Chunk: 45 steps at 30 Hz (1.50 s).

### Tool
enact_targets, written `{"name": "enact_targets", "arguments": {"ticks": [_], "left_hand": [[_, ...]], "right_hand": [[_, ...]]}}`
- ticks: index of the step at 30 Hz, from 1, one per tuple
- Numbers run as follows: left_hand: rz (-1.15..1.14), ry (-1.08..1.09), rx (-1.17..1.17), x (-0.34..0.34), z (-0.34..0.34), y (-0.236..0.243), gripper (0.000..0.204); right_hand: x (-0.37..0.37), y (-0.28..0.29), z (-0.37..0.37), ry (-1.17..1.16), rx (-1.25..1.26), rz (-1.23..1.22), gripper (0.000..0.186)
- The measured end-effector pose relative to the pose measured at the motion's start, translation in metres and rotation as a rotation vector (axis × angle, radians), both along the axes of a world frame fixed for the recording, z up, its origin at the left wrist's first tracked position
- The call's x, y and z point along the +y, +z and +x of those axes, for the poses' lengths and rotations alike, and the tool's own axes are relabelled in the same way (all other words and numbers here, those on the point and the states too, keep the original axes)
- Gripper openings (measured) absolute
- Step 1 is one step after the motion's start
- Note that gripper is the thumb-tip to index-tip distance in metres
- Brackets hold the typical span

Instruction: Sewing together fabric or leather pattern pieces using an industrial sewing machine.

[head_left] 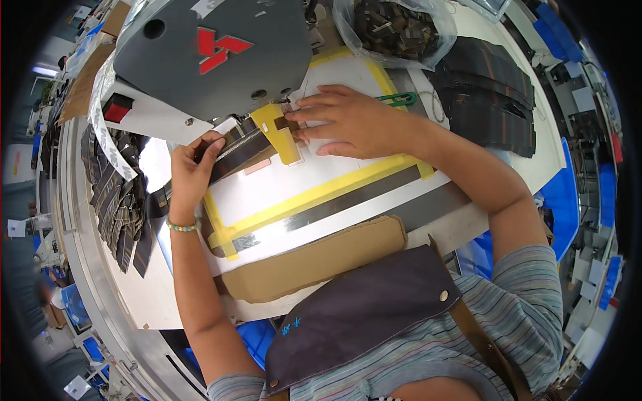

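Head view: just below the grey machine (214,79), the left hand (190,171) pinches a dark strip (247,152), seemingly to hold it straight toward a yellow piece (285,142); the right hand (362,125), fingers outstretched, probably steadies the other end, though whether it grips I cannot tell.

Reaches forward with the left arm (194,277), holding thumb (212,152) and fingers (206,138) of the left hand (189,172) in a pinch; bends the right arm (485,167) inward, right hand (361,125) spread palm down.
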State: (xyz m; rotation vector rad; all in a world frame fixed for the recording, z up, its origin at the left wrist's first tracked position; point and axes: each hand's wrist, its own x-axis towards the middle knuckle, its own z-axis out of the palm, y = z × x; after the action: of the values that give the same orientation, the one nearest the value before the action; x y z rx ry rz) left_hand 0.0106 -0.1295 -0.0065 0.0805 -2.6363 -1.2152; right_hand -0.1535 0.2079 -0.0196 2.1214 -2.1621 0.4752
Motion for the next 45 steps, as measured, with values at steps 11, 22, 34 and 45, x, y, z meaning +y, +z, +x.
{"name": "enact_targets", "arguments": {"ticks": [11, 22, 34, 45], "left_hand": [[0.002, 0.034, -0.09, 0.039, -0.014, 0.005, 0.008], [-0.04, 0.068, -0.02, 0.046, -0.015, -0.001, 0.01], [-0.778, 0.022, 0.034, 0.096, 0.027, 0.009, 0.047], [-0.716, 0.004, 0.003, 0.088, 0.035, 0.004, 0.052]], "right_hand": [[0.003, 0.006, -0.01, -0.168, -0.171, -0.327, 0.02], [-0.002, 0.008, 0.0, 0.044, -0.106, -0.306, 0.022], [0.0, 0.002, 0.002, -0.011, -0.053, -0.124, 0.029], [-0.005, 0.001, 0.004, -0.003, -0.067, -0.171, 0.025]]}}
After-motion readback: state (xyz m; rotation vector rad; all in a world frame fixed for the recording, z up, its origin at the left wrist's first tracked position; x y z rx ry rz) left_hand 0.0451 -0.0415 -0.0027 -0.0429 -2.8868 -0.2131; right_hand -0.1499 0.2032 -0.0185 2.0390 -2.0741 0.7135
